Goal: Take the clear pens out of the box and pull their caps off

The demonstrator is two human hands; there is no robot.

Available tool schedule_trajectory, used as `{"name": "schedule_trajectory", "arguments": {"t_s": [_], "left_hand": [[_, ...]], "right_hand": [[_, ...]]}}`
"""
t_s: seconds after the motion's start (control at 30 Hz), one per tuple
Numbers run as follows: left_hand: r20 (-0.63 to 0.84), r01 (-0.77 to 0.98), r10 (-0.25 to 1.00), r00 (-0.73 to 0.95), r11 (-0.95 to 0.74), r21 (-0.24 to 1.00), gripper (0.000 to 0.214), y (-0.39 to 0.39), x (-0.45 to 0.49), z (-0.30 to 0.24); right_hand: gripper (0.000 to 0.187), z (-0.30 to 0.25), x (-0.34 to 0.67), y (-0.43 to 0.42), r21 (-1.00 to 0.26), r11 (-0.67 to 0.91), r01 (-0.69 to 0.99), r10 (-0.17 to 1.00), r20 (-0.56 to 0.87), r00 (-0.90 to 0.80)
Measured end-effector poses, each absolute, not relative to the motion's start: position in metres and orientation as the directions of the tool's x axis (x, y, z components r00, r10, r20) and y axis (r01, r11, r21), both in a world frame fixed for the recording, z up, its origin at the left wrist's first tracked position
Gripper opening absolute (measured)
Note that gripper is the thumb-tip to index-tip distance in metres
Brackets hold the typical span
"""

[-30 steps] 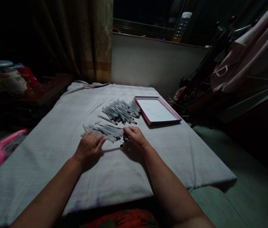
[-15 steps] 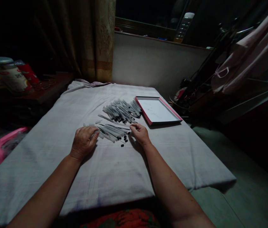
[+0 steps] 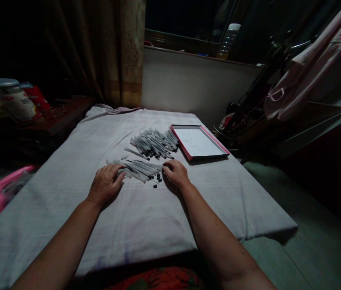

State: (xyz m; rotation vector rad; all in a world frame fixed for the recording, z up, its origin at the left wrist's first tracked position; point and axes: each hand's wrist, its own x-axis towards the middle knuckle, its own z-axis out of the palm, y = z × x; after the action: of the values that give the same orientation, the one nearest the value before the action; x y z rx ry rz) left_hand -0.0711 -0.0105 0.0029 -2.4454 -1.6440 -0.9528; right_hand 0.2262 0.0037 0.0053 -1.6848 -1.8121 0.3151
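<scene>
A small group of clear-barrelled pens [image 3: 142, 168] lies on the cloth between my two hands. My left hand [image 3: 107, 181] is curled at the left end of this group, over some clear pen caps [image 3: 110, 162]; its fingertips partly cover them. My right hand [image 3: 176, 173] is closed at the right end, its fingertips against the pen ends; what they grip is hidden. Several small black plugs [image 3: 159, 177] lie beside my right fingers, one of them [image 3: 155, 186] nearer me. Just beyond is a larger heap of similar pens [image 3: 152, 143] with dark ends.
A shallow box lid [image 3: 199, 141] with pink and black edges sits right of the heap. A pale cloth [image 3: 146, 225] covers the table. To the left are jars [image 3: 16, 100] on a side table and a pink plastic handle [image 3: 1, 193]. A bottle [image 3: 228, 42] stands on the windowsill.
My right hand has shifted slightly left, closer to the pen ends. My left hand stays at the caps. The view has tilted a little.
</scene>
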Motion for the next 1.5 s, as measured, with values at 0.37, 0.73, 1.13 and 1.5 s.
{"name": "schedule_trajectory", "arguments": {"t_s": [0.37,0.73,1.13,1.5], "left_hand": [[0.553,0.839,0.818,0.156,-0.405,0.363,0.039,-0.002,-0.078,-0.002],[0.575,0.826,0.811,0.104,-0.393,0.404,0.030,-0.003,-0.078,-0.005],[0.661,0.822,0.708,0.249,-0.515,0.242,0.041,-0.011,-0.063,0.002],[0.577,0.812,0.723,0.380,-0.559,0.167,0.038,-0.018,-0.063,0.002]], "right_hand": [[0.019,0.044,0.181,0.049,-0.427,0.114,0.897,0.993,0.073,-0.091],[0.009,0.048,0.171,0.066,-0.487,0.082,0.869,0.996,0.066,-0.057],[0.026,0.030,0.188,-0.001,-0.993,-0.042,-0.110,0.991,-0.055,0.122],[0.030,0.023,0.193,-0.009,-0.959,-0.104,-0.264,0.993,-0.113,0.018]]}}
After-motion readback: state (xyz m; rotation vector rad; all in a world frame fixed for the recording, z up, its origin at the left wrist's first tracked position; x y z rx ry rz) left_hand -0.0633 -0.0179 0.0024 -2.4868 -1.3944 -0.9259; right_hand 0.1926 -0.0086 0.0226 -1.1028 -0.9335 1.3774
